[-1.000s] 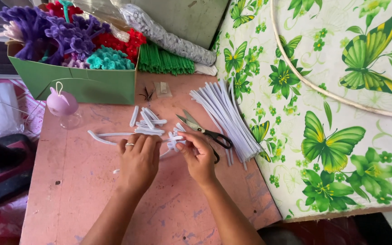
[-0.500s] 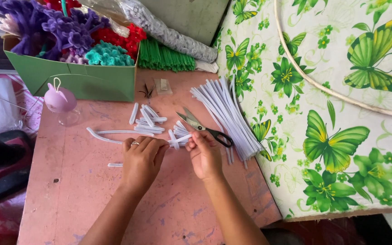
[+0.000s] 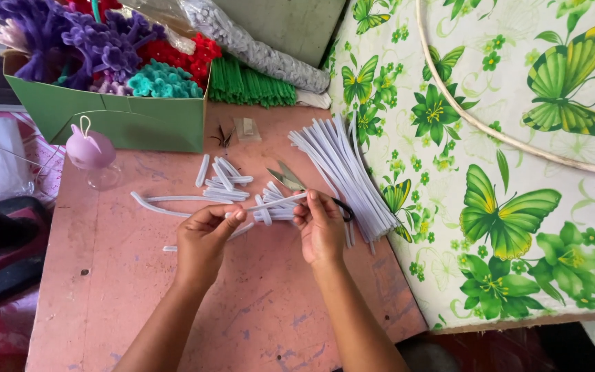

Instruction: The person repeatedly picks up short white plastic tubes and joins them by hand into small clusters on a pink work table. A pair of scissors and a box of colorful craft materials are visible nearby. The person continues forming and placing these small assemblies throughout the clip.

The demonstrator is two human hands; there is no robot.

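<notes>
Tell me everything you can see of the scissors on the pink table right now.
The scissors lie flat on the pink table, just behind the right hand. Their short, pointed, metal-looking blades stand open in a narrow V and point toward the green box. The dark handle loop shows only partly, at the fingers of that hand, which hide the rest. Cut white pipe-cleaner pieces lie to their left, and the long white pipe-cleaner bundle lies on their right.

- The left hand (image 3: 204, 238) and right hand (image 3: 319, 224) moved apart — a white fuzzy stick (image 3: 270, 205) stretched between them.
- Both hands lifted up off the pink table (image 3: 105, 289).
</notes>
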